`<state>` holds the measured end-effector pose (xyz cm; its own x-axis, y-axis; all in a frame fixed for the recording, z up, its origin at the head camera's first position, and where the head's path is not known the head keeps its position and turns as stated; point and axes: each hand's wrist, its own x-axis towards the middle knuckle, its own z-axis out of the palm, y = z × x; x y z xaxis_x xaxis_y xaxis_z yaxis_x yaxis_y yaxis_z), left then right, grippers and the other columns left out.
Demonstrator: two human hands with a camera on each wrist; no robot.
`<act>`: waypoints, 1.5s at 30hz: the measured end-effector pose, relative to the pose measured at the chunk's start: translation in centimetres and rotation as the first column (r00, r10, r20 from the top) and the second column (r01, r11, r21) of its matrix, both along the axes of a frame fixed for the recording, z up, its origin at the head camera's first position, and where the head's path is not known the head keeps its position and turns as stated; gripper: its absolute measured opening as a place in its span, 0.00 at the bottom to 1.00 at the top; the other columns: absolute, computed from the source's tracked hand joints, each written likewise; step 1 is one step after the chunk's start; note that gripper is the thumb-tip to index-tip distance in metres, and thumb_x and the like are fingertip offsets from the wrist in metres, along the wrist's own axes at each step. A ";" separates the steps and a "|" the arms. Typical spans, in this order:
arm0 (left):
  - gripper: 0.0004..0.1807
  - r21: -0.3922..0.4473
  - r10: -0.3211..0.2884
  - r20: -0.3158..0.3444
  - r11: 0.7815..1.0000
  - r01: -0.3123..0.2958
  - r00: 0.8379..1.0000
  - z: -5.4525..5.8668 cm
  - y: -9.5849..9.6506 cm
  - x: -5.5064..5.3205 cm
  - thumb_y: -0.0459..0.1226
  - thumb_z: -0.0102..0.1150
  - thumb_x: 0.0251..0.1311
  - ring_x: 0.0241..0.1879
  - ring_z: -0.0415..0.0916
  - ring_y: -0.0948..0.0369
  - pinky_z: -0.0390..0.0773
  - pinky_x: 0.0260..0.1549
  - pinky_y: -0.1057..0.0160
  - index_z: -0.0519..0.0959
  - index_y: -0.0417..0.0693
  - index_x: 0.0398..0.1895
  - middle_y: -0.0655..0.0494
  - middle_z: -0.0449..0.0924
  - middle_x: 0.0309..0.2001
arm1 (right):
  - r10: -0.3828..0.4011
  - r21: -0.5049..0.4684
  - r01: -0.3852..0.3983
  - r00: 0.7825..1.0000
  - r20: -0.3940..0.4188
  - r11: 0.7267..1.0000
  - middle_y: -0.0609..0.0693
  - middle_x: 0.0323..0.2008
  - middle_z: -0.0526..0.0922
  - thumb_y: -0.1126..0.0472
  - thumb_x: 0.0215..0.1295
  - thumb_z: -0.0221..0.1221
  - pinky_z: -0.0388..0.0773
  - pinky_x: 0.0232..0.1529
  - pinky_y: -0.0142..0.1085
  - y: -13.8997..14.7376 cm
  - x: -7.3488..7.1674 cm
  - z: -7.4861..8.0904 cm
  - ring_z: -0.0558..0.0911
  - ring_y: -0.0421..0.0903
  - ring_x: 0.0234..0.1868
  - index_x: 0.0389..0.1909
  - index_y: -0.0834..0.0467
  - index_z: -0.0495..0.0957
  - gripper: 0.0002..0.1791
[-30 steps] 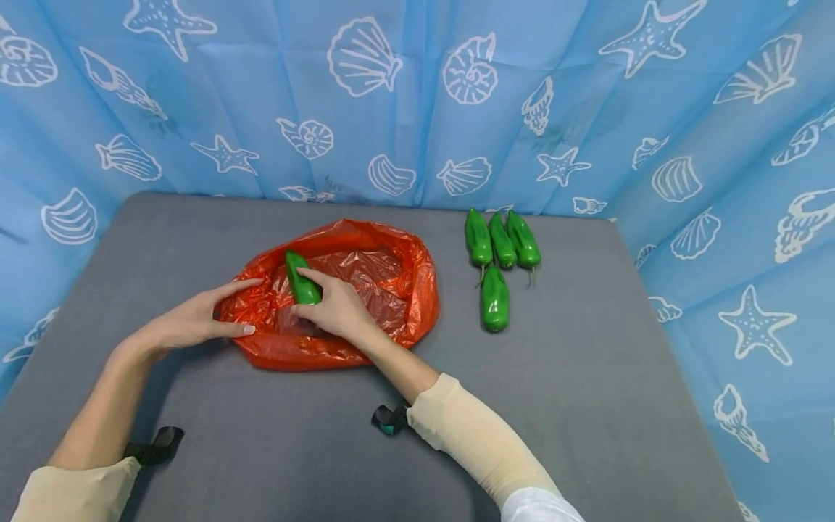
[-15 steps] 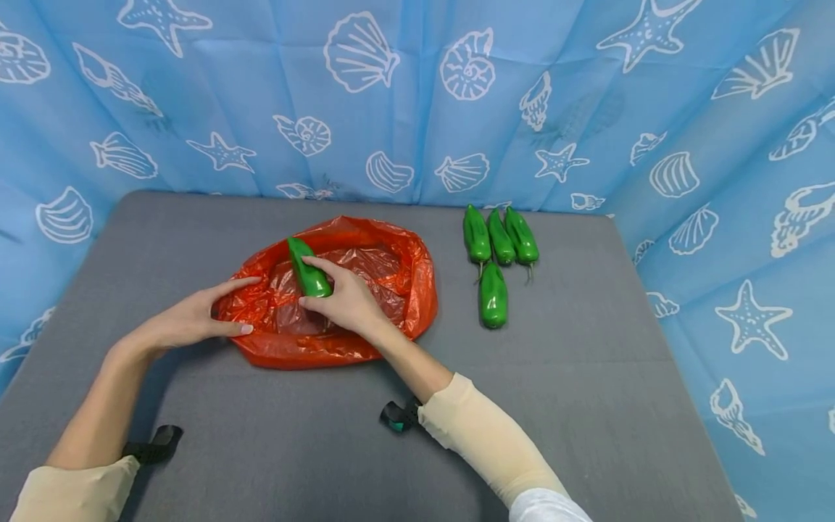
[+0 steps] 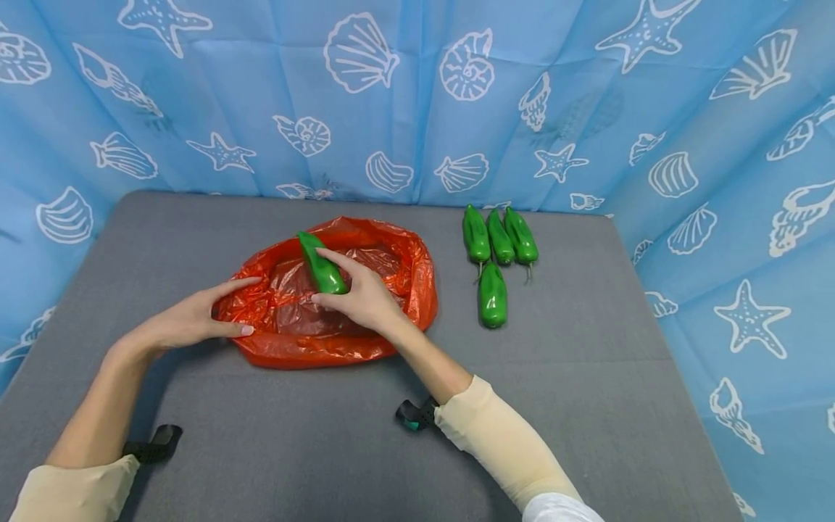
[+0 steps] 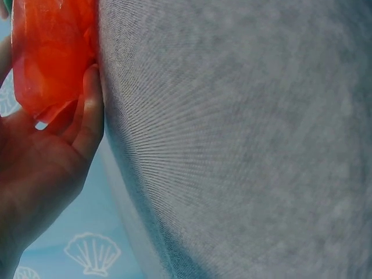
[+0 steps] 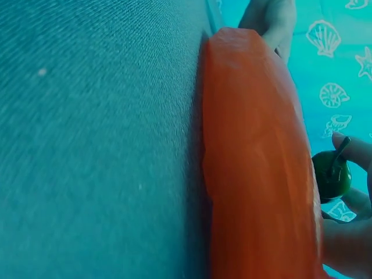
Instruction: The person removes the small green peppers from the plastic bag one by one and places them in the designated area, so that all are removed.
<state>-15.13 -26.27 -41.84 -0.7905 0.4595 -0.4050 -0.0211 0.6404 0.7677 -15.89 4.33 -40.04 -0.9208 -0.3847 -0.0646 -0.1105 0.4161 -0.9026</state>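
Note:
A red plastic bag (image 3: 339, 351) lies with its mouth spread wide on the table. My left hand (image 3: 185, 317) holds its left end, thumb on the near side and fingers on the far side; the left wrist view shows that hand (image 4: 43, 160) cupped round the thin red plastic. Over the bag's opening, my right hand (image 3: 365, 293) pinches a long green pepper (image 3: 322, 267) between thumb and fingers. From the right wrist view, the pepper (image 5: 332, 174) shows stem-end on, just above the rim, with the right fingers (image 5: 356, 152) round it.
Several more green peppers (image 3: 493, 296) lie in a group at the back right of the grey table (image 3: 587, 406). A blue curtain (image 3: 417, 87) with white shell prints hangs along the table's back and sides.
My right hand has moved to the right and slightly away from me, carrying the pepper from the bag's left part toward its middle. My left hand stays at the bag's left end.

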 end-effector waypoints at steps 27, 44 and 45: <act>0.46 -0.005 0.009 0.013 1.000 -0.009 1.000 0.1 0.1 -0.3 0.48 0.62 0.65 0.69 0.50 0.33 0.60 0.59 0.27 0.48 0.50 0.80 0.30 0.44 0.75 | -0.019 0.036 0.024 0.991 -0.130 0.999 0.55 0.57 0.78 0.54 0.63 0.68 0.78 0.29 0.34 5.2 0.6 -0.1 0.78 0.46 0.31 0.77 0.41 0.56 0.44; 0.46 -0.029 0.016 0.013 0.999 -0.015 1.000 0.1 0.1 -0.4 0.52 0.60 0.67 0.71 0.44 0.30 0.54 0.60 0.25 0.48 0.52 0.80 0.29 0.40 0.76 | -0.128 -0.149 0.125 0.992 -0.014 0.981 0.55 0.63 0.73 0.61 0.62 0.68 0.82 0.42 0.37 8.1 0.8 0.2 0.80 0.48 0.46 0.74 0.41 0.63 0.40; 0.46 -0.032 0.017 0.015 0.999 -0.016 1.000 0.1 0.1 -0.3 0.52 0.60 0.67 0.71 0.43 0.29 0.53 0.60 0.25 0.48 0.52 0.80 0.29 0.40 0.76 | -0.128 -0.170 0.125 0.992 -0.002 0.977 0.55 0.65 0.71 0.62 0.62 0.68 0.82 0.45 0.38 8.2 0.8 0.1 0.80 0.49 0.51 0.74 0.42 0.63 0.40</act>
